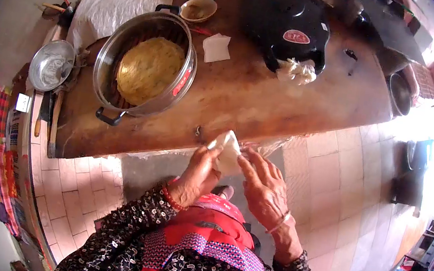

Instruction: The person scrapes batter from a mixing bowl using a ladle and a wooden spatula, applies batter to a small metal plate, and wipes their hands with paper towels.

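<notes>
In front of my body, at the table's near edge, a white tissue (230,151) is stretched between my two hands, its top corner pointing up. My left hand (202,169) pinches its left side with the fingers closed. On the other side, my right hand (265,184) grips the right edge between thumb and fingers. A similar white square (217,48) lies flat on the wooden table (244,98). To the left, a large two-handled steel pan (187,84) holds a round yellow flatbread (148,70).
A black electric griddle (289,18) with a crumpled cloth (297,71) at its edge stands at the back. Two small bowls (198,10) sit behind the steel pan. A metal basin (38,69) and a knife (44,111) are at the left end.
</notes>
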The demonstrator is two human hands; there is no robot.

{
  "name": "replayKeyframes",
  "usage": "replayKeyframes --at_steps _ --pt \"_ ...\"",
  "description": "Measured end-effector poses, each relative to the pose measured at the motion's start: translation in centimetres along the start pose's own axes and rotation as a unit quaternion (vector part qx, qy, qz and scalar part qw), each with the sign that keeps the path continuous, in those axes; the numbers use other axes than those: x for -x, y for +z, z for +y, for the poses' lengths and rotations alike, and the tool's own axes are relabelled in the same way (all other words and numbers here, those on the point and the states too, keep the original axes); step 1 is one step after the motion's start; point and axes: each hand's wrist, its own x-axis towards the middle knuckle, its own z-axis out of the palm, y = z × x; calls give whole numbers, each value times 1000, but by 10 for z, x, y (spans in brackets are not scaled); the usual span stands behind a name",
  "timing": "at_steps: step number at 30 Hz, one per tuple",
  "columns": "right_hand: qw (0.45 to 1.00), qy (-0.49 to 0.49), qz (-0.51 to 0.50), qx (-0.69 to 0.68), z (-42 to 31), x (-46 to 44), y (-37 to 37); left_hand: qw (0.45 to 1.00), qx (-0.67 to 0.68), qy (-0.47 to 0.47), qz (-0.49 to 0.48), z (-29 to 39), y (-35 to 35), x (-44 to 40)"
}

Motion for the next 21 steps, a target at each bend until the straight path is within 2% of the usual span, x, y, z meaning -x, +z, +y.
replayKeyframes --at_steps 1,2,5,7,8,9,11,12,13,15,17,18,19,21 --pt "997 -37 41 46 6 -4 7 998 37 -18 -45 -6 -3 -4" --pt "995 -46 -6 83 17 -2 22 997 17 -4 -77 -12 -8 -3" --pt "999 -13 -9 32 26 3 43 992 0 -8 -128 -10 -16 0" --pt "1000 -4 -22 11 27 10 51 998 -27 -22 -55 -16 -26 -8" --pt "999 -2 -30 21 29 14 50 999 -16 25 -16 -18 -31 -16" --pt "999 3 -36 33 33 18 48 996 -29 80 -29 -12 -35 -25" --pt "997 68 -27 -14 51 31 52 992 -59 108 27 16 -17 -39" --pt "992 118 -36 -27 53 31 45 972 -150 179 -11 22 -25 -62" --pt "992 119 -32 -18 57 32 40 947 -227 226 2 26 -35 -92" --pt "979 187 2 -75 64 30 32 865 -377 325 69 40 -38 -145" --pt "979 194 31 -53 64 19 23 823 -386 409 82 56 -19 -188" --pt "975 212 37 -54 66 19 23 810 -410 405 108 63 -7 -202" --pt "971 230 42 -57 68 18 24 679 -513 510 127 67 -8 -221" --pt "967 248 47 -46 70 19 28 717 -572 386 97 82 13 -233"
